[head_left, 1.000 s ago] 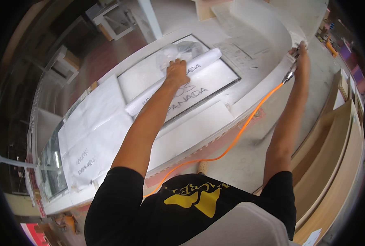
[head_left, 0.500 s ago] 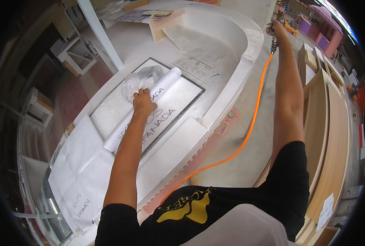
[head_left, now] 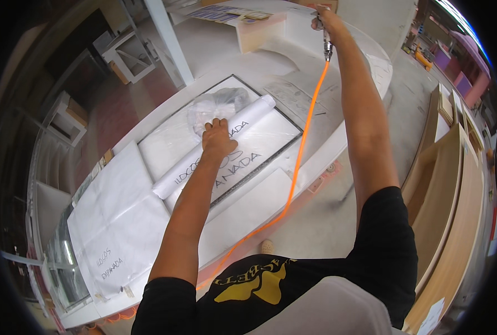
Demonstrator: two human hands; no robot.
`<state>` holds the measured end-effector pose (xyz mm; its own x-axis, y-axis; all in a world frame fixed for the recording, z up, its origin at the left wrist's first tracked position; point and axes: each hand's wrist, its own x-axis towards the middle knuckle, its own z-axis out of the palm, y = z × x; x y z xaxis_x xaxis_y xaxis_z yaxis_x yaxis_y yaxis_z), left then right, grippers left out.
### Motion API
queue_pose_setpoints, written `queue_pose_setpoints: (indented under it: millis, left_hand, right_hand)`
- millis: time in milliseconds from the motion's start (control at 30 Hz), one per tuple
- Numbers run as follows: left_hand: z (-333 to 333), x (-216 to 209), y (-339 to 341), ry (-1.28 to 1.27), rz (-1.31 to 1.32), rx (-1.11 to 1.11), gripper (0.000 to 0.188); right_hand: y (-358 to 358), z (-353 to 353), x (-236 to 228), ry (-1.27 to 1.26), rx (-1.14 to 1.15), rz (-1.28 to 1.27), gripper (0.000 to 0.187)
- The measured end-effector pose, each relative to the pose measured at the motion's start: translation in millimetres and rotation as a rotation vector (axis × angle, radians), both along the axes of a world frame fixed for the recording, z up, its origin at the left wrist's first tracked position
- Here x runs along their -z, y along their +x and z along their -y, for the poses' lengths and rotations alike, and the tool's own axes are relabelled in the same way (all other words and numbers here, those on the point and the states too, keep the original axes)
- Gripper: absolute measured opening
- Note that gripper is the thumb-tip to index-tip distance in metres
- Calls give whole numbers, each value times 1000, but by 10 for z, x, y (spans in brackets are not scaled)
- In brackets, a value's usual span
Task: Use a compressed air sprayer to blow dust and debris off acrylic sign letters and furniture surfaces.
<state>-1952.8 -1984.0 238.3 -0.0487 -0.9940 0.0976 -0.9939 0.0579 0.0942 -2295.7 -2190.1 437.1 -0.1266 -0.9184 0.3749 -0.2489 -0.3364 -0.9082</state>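
My left hand (head_left: pixel 219 138) lies across a rolled white sheet (head_left: pixel 257 113) with handwriting on it, its fingers curled over the roll. Those fingertips reach the edge of a crumpled clear plastic bag (head_left: pixel 226 100). Roll and bag rest on a flat, plastic-covered white panel (head_left: pixel 162 146) with a dark border. Stretched out far ahead, my right hand (head_left: pixel 331 23) is wrapped round an air blow gun (head_left: pixel 327 49), whose tip is hard to make out. From the gun an orange air hose (head_left: pixel 300 151) runs back toward my body.
A long curved white counter (head_left: pixel 245 215) carries the panel, with a white sheet (head_left: pixel 112 223) at its near left. Curved wooden panels (head_left: pixel 449 223) stand on the right. A grey post (head_left: pixel 170 42) rises at the upper left; white frames (head_left: pixel 128 56) stand beyond it.
My right hand has swung left with the blow gun, from beyond the counter's right edge to over the counter. The hose follows it. My left hand stays on the roll; the view has shifted.
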Motion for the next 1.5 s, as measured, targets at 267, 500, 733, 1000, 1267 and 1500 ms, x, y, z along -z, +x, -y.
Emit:
queue_pose_setpoints:
  millis: [267, 500, 733, 1000, 1267, 1500]
  left_hand:
    - [39, 25, -8, -17, -74, 30, 62]
    - [50, 28, 81, -2, -109, 10, 62]
    - [57, 10, 53, 25, -133, 28, 61]
    - [73, -14, 17, 32, -145, 45, 63]
    - [90, 29, 47, -12, -137, 33, 57]
    - [86, 38, 133, 32, -116, -2, 58]
  right_hand:
    - [799, 658, 10, -9, -42, 27, 52]
    - [1230, 675, 18, 61, 27, 63, 37]
    - [1116, 672, -71, -6, 59, 224, 42]
    - [621, 908, -106, -37, 181, 242, 42]
    - [560, 952, 107, -25, 47, -82, 44]
    - [1621, 490, 376, 52, -530, -30, 40]
